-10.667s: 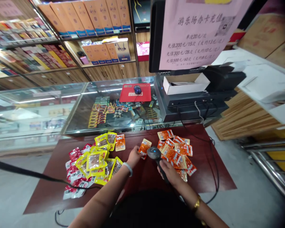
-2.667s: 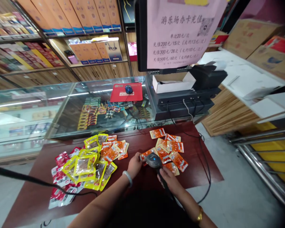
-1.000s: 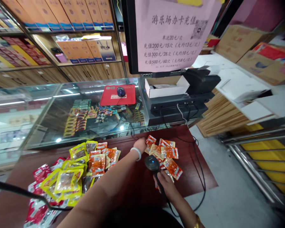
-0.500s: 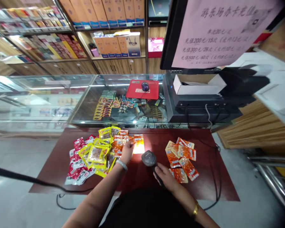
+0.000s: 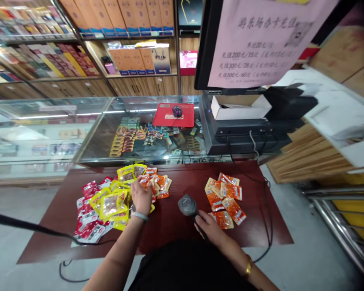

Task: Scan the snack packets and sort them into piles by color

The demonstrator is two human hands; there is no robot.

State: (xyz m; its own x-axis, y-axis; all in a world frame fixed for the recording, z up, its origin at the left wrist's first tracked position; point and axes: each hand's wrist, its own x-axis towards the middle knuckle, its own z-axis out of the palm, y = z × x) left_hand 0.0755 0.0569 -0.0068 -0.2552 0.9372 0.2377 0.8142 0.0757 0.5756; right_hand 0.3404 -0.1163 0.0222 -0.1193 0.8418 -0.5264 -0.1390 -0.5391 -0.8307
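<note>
Orange packets (image 5: pixel 226 197): roughly eight right, several left.

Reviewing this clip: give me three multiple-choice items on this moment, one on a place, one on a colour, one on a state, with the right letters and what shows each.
1. Where does the computer mouse lie?
A. on the red mat on the glass counter
B. on the dark red table
C. in the white box

2. What colour are the packets beside the right hand?
A. blue
B. orange
C. green

3. What is the left hand doing?
A. hanging in the air
B. holding the scanner
C. resting on the packet pile

Answers: 1 A, the computer mouse sits on the red mat. 2 B, the orange packets lie just past the right hand, which grips the scanner. 3 C, the left hand lies on the mixed yellow, red and orange pile.
</note>
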